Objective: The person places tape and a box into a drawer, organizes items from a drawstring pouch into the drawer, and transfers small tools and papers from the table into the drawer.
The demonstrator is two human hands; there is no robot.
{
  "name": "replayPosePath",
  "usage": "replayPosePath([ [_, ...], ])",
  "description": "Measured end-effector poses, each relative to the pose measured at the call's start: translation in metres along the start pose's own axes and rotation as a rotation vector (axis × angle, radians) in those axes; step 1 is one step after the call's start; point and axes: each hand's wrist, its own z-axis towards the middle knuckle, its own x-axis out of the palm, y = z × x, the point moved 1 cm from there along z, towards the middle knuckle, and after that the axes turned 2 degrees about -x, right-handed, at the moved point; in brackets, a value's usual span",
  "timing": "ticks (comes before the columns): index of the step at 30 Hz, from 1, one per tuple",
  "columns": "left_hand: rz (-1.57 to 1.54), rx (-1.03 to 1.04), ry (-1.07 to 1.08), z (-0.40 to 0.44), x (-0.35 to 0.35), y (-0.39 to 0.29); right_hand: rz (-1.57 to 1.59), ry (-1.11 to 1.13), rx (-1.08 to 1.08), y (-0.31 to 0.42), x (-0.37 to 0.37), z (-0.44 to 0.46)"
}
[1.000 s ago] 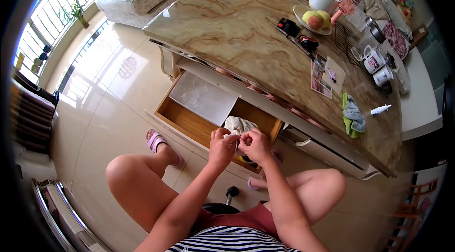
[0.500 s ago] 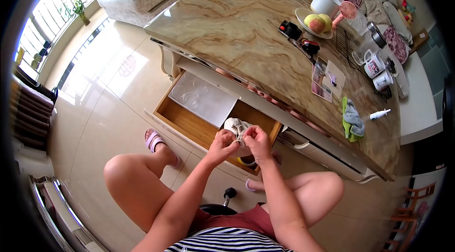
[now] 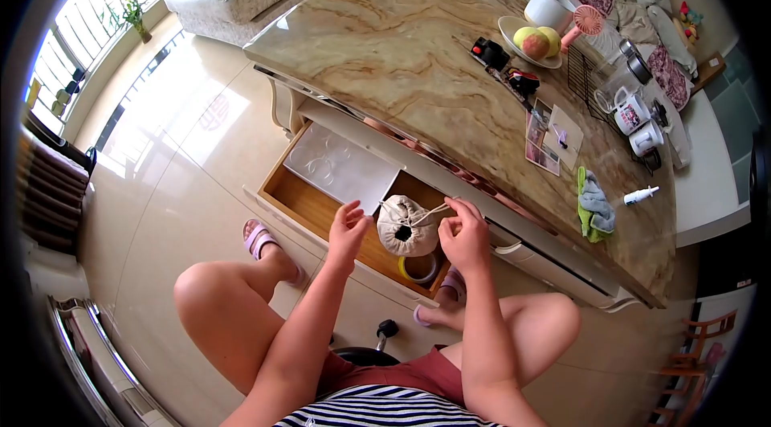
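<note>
Toward the right edge of the drawer [image 3: 299, 204], the drawstring bag [image 3: 422, 239] sits, mouth gathered, beside a tape roll [image 3: 404, 269]. Right hand [image 3: 466, 236] pinches a cord [image 3: 438, 208], apparently to tension it; left hand [image 3: 347, 234], fingers spread, holds nothing visible.

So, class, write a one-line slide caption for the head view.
Right hand holding the drawstring of a cloth bag over an open drawer, left hand beside the bag.

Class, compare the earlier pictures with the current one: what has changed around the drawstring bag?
The left hand has moved left, away from the drawstring bag, apparently letting go. The right hand has moved right, holding a cord drawn out sideways. The drawer stays open; the towel stays on the table.
</note>
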Motion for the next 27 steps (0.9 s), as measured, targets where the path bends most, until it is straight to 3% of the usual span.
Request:
replayPosePath([
  [1,0.019,0.03,0.068,0.003,0.004,0.008,-0.027,0.007,0.128,0.003,0.0,-0.002],
  [2,0.017,0.039,0.165,0.007,0.008,0.018,-0.028,0.005,0.127,0.003,0.003,-0.003],
  [4,0.301,0.217,0.194,0.002,0.019,0.017,-0.145,0.013,0.103,-0.001,0.012,-0.008],
  [5,0.383,0.285,0.199,0.001,0.022,0.016,-0.177,-0.04,-0.041,-0.006,0.023,-0.01],
  [9,0.614,0.329,0.161,0.002,0.031,0.014,-0.241,0.15,0.132,0.001,0.049,-0.017],
  [12,0.844,0.409,0.122,0.0,0.037,0.007,-0.266,0.167,0.104,-0.007,0.056,-0.017],
  [17,0.83,0.35,-0.06,-0.007,0.041,-0.007,-0.275,0.186,0.217,-0.006,0.041,-0.013],
  [27,0.532,0.387,-0.018,-0.01,0.036,0.002,-0.407,0.139,0.185,0.001,0.044,-0.01],
])
